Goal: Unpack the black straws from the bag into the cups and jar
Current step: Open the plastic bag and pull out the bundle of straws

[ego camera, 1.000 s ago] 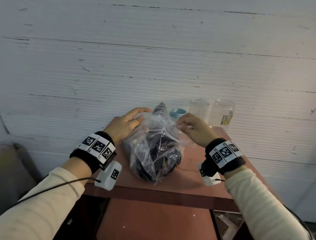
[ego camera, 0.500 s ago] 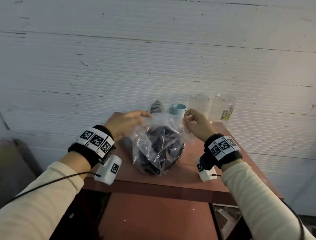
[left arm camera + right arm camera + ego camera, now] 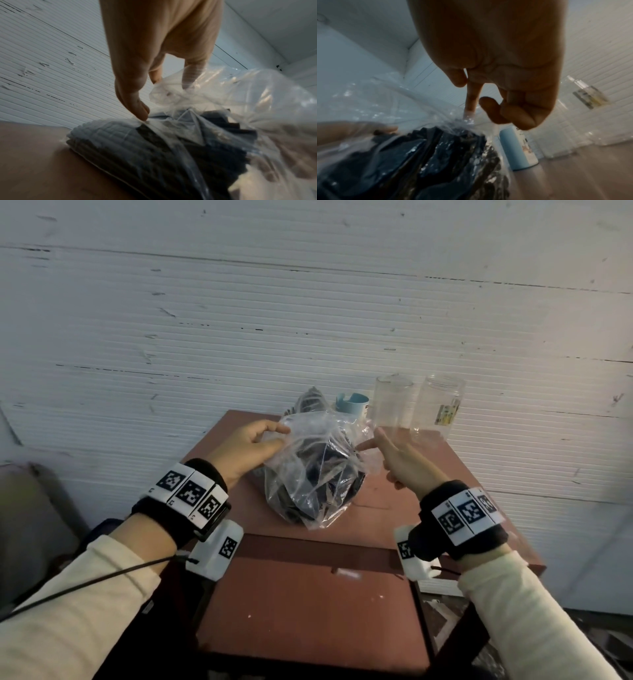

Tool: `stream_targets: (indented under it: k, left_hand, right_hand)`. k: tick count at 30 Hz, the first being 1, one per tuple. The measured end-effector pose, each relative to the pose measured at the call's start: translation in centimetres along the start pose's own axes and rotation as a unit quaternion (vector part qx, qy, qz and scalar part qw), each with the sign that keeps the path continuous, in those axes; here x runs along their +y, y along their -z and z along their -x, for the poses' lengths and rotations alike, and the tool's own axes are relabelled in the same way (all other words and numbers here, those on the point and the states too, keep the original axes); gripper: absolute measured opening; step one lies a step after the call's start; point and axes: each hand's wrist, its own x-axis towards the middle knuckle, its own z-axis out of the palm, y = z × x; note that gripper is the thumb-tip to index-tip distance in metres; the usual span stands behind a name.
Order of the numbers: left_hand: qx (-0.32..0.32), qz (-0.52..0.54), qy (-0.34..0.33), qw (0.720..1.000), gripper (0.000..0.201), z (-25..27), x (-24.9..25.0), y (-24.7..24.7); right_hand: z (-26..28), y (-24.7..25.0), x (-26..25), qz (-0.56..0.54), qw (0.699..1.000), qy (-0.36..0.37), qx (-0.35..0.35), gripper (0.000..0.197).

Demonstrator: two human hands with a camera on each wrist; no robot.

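Observation:
A clear plastic bag [image 3: 317,470] stuffed with black straws [image 3: 325,460] stands in the middle of the red-brown table [image 3: 455,474]. My left hand [image 3: 251,445] pinches the bag's upper left edge, thumb [image 3: 140,112] on the plastic and fingers [image 3: 188,79] behind it. My right hand [image 3: 394,457] is at the bag's right edge. Its index fingertip [image 3: 469,112] is hooked in the taut plastic and its other fingers are curled. Behind the bag stand a blue cup [image 3: 352,404], a clear cup [image 3: 392,402] and a clear labelled jar [image 3: 442,409].
A dark bundle [image 3: 310,402] sticks up behind the bag at the table's back edge. A white ribbed wall [image 3: 308,320] rises right behind the table. A lower red-brown surface [image 3: 308,601] lies in front of the table, between my arms.
The bag's top has been drawn wider between my hands. My right hand moved right and now has only its index finger in the plastic. My left hand keeps its pinch.

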Motion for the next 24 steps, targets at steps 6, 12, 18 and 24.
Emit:
stream_targets:
  k: [6, 12, 18, 24]
  left_hand:
    - [-0.089, 0.005, 0.094, 0.992, 0.048, 1.6, 0.6, 0.0]
    - [-0.084, 0.018, 0.153, 0.985, 0.051, 2.3, 1.2, -0.8]
    - [-0.084, 0.064, 0.152, 0.983, 0.065, 2.7, 1.2, -1.7]
    - [0.002, 0.129, 0.073, 0.989, 0.071, 1.5, 2.0, -1.1]
  right_hand:
    - [0.8, -1.3, -0.7, -0.083, 0.985, -0.128, -0.077, 0.047]
    - [1.2, -3.3, -0.7, -0.146, 0.967, -0.163, -0.130, 0.062]
    - [1.4, -4.4, 0.0, -0.160, 0.975, -0.104, -0.111, 0.054]
    - [1.0, -3.6, 0.2, -0.239, 0.966, -0.001, -0.098, 0.067]
